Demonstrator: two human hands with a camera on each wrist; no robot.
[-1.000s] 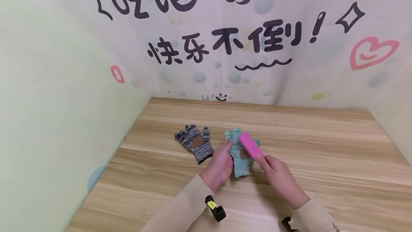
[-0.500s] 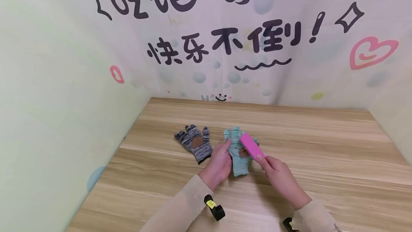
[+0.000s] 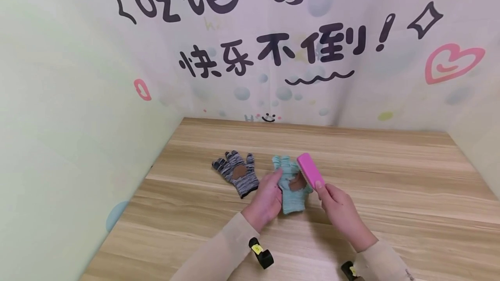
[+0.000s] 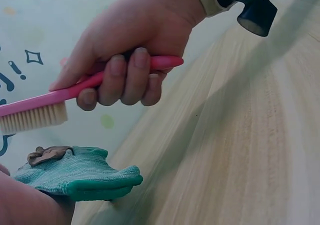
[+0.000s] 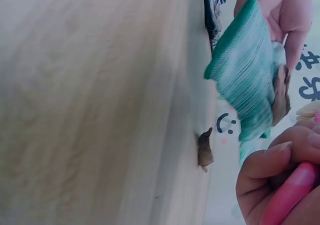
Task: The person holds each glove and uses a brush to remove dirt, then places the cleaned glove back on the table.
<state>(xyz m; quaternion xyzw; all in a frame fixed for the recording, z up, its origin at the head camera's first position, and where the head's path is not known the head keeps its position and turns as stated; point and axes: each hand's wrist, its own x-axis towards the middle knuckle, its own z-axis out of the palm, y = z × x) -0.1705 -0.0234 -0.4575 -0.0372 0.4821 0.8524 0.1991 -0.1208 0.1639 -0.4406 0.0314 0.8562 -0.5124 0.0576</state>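
Observation:
My left hand (image 3: pixel 267 195) grips a mint-green knitted glove (image 3: pixel 293 202) at its left side, thumb on top, holding it off the wooden table. A crumpled brown patch (image 3: pixel 298 182) shows on the glove; in the left wrist view this brown piece (image 4: pixel 49 155) stands up in folds. My right hand (image 4: pixel 132 40) grips the handle of a pink brush (image 3: pixel 310 169). Its pale bristles (image 4: pixel 35 118) face down, apart from the glove in the left wrist view. The fingers of my left hand under the glove are mostly hidden.
A grey-black knitted glove (image 3: pixel 239 177) with a brown patch lies flat to the left. In the right wrist view a small brown scrap (image 5: pixel 205 150) lies on the table (image 5: pixel 100 110). A printed cloth wall (image 3: pixel 242 94) stands behind.
The brush has moved slightly up and to the right over the glove, and its bristle edge now shows. More of the brown patch is visible. My left hand has hardly moved.

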